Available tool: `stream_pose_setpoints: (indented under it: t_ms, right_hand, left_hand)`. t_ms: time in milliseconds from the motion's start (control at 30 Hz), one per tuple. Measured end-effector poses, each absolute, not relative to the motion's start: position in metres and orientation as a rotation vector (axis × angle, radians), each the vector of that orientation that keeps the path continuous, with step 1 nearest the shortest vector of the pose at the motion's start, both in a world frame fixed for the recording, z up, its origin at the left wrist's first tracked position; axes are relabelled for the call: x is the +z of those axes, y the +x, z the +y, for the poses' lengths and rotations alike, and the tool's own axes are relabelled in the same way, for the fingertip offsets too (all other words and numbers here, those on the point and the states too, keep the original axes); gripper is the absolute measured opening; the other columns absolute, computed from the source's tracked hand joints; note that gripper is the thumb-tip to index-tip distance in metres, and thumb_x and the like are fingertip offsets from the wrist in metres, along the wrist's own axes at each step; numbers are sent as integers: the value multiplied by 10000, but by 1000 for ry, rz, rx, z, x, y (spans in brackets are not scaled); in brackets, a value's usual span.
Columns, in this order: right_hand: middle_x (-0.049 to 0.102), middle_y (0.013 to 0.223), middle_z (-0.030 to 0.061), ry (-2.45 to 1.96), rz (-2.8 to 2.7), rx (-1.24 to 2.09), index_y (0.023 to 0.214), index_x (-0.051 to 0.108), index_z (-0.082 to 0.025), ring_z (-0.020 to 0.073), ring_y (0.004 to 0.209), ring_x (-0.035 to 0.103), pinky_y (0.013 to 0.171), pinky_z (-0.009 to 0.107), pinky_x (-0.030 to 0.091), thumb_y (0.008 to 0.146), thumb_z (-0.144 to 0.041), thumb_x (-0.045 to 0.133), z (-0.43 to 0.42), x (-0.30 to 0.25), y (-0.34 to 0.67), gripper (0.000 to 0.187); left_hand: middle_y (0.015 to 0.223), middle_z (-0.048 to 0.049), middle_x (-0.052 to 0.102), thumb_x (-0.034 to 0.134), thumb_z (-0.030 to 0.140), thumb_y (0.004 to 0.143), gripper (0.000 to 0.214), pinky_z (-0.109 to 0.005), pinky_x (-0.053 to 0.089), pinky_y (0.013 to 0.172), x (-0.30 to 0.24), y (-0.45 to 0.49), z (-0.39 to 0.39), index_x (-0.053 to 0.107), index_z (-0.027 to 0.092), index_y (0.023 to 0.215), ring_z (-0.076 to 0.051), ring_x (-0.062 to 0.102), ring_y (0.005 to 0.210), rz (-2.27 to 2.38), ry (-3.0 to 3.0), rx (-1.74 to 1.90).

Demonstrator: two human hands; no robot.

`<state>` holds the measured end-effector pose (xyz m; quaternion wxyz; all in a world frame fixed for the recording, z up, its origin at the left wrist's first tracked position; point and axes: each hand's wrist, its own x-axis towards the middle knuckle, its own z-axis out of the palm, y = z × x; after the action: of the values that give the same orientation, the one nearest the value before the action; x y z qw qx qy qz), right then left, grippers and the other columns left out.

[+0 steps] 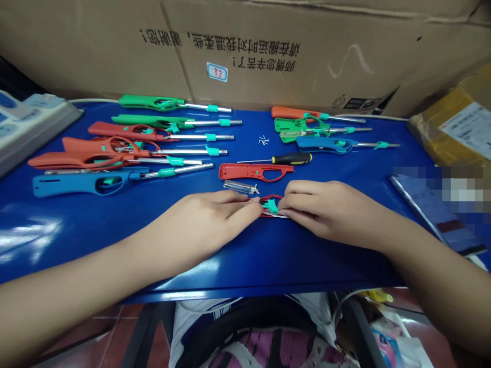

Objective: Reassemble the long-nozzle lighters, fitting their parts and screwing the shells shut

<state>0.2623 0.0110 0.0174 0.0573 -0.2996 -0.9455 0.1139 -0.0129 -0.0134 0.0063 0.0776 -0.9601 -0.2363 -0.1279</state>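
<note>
On the blue table, a red lighter handle half (pixel 264 214) lies between my two hands, largely covered by my fingers. Its turquoise trigger (pixel 271 206) shows in the gap. My left hand (pixel 218 217) is closed, its thumb and fingers gripping the left part of this half. From the right, my right hand (pixel 322 207) pinches at its other end beside the trigger; its fingertips are partly hidden. A clear fuel tank (pixel 236 187) lies just beyond my left fingers. Behind it rests the matching red handle shell (pixel 249 171), its inside facing up.
A black-and-yellow screwdriver (pixel 293 158) and several small screws (pixel 264 140) lie farther back. Several lighters, including a blue one (pixel 84 183), lie left; others, including an orange one (pixel 295 112), lie right. A cardboard box (pixel 245 30) stands behind. A dark flat device (pixel 433 214) lies right.
</note>
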Motion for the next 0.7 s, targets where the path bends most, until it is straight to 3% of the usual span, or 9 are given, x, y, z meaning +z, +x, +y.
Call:
stream_pose_setpoints:
  t_ms: [133,267,433,700]
  right_hand:
    - [689,1005,59,-920,-2832,364,1018,707,-177,165,832,673,698,280,470,1036,-224,489,12,17,263,224]
    - [715,990,60,-946,-2786,378,1014,729,-185,163,833,681,702,275,477,1027,-215,513,12,15,261,219]
    - [733,933,56,-1006,-2570,603,948,767,-179,170,853,680,751,290,489,982,-183,597,15,11,255,173]
    - [723,810,14,-1079,-2386,738,829,775,-193,109,655,569,601,260,400,908,-203,710,17,9,248,103]
  left_hand:
    - [1180,-108,741,489,162,1034,207,-326,617,854,7,-15,-14,568,143,1224,-230,730,991,-760,-2929,-443]
    - [994,-57,738,499,189,1032,118,-272,589,742,4,-14,-12,557,177,1134,-183,706,799,-877,-2973,-459]
    - [1027,-63,722,495,141,1002,192,-274,569,749,3,-16,-12,553,186,1179,-187,687,834,-875,-2963,-425]
    - [882,-37,682,474,170,1013,116,-279,509,644,6,-16,-12,565,193,1081,-197,662,780,-900,-2945,-358]
